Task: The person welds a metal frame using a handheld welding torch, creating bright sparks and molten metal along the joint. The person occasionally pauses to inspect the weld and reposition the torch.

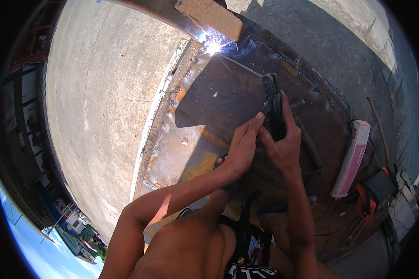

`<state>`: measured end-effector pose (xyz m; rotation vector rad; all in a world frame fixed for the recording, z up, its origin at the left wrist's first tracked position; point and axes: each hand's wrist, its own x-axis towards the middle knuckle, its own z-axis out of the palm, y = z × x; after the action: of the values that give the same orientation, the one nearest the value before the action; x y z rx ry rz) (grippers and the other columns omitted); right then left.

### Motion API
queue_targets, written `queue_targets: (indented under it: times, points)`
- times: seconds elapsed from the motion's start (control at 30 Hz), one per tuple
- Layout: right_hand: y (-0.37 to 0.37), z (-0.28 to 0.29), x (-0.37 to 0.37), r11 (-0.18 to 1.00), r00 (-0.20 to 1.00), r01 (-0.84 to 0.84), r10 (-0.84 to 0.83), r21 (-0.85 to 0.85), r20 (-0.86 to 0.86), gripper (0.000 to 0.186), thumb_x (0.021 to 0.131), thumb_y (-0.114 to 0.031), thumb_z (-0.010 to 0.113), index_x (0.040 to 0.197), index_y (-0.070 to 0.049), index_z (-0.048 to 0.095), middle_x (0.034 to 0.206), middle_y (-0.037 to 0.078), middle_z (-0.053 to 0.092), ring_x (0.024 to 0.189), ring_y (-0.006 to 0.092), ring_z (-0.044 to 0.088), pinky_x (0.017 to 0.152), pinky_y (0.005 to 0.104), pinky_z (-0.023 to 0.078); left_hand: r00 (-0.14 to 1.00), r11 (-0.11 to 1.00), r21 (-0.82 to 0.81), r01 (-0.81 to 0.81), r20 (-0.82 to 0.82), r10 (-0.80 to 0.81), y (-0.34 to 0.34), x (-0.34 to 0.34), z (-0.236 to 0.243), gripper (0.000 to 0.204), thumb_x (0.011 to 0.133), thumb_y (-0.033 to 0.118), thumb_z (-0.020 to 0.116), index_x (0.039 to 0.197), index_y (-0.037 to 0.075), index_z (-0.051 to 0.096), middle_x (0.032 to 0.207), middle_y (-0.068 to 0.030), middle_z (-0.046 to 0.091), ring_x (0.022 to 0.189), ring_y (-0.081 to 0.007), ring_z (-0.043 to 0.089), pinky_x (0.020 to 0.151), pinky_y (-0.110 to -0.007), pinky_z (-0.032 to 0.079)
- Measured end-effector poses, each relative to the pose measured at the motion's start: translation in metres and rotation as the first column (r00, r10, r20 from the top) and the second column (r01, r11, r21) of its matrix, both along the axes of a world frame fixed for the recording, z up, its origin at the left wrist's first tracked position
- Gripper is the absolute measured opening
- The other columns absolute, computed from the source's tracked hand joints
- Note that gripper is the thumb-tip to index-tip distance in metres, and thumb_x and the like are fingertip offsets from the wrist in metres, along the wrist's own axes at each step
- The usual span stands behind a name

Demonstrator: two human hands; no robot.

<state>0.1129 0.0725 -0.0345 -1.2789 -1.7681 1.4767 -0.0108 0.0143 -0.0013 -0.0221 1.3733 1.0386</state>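
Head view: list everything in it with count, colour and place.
arc: 1, white, upper centre
holder: 1, black, near centre
rod: 1, grey, holder to arc
plate: 1, rusty, centre
block: 1, rusty, above arc
curved piece: 1, dark, right of holder
box: 1, pink and white, right
unclear item: 1, orange and black, lower right
bars: 2, brown, right
ground: 1, grey, left and right
buildings: several, mixed, lower left
sky: 1, blue, lower left
clothing: some, black, lower edge
legs: 2, bare, lower edge
right hand: 1, bare, around holder
left hand: 1, bare, beside right hand
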Motion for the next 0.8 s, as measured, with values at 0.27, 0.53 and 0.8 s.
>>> queue_targets:
  times: [0.27, 0.53, 0.8]
  points:
    - [0.001, 0.008, -0.001, 0.995, 1.0, 0.007, -0.008, -0.103, -0.008, 0.093, 0.089, -0.021, 0.084, 0.166, 0.001, 0.038, 0.12, 0.014, 0.073, 0.108, 0.0197, 0.069, 0.098, 0.0366, 0.054, 1.0, 0.999, -0.025, 0.027, -0.007, -0.027, 0.001, -0.001, 0.001, 0.049, 0.118, 0.044, 0.048, 0.109, 0.0, 0.068, 0.097, 0.0019, 0.059, 0.094, -0.0065, 0.051, 0.091, -0.026, 0.045]
    - [-0.001, 0.002, 0.004, 1.0, 0.999, 0.021, -0.02, 0.021, -0.041, 0.098, 0.086, -0.015, 0.088, 0.168, 0.0, 0.035, 0.105, 0.01, 0.076, 0.09, 0.0164, 0.073, 0.083, 0.0341, 0.059, 0.999, 0.999, 0.016, 0.037, 0.003, -0.037, 0.001, 0.001, 0.004, 0.049, 0.117, 0.044, 0.05, 0.114, -0.002, 0.067, 0.102, 0.0008, 0.06, 0.098, -0.0073, 0.051, 0.094, -0.026, 0.044]
    - [0.002, 0.004, -0.002, 0.998, 1.0, -0.003, 0.004, 0.058, -0.029, 0.096, 0.087, -0.012, 0.087, 0.167, 0.001, 0.036, 0.11, 0.013, 0.078, 0.095, 0.0183, 0.075, 0.088, 0.0352, 0.06, 1.0, 0.999, 0.054, -0.005, -0.03, 0.006, -0.002, 0.0, -0.002, 0.049, 0.116, 0.045, 0.051, 0.104, 0.0, 0.065, 0.096, 0.0013, 0.056, 0.094, -0.0079, 0.049, 0.089, -0.027, 0.045]
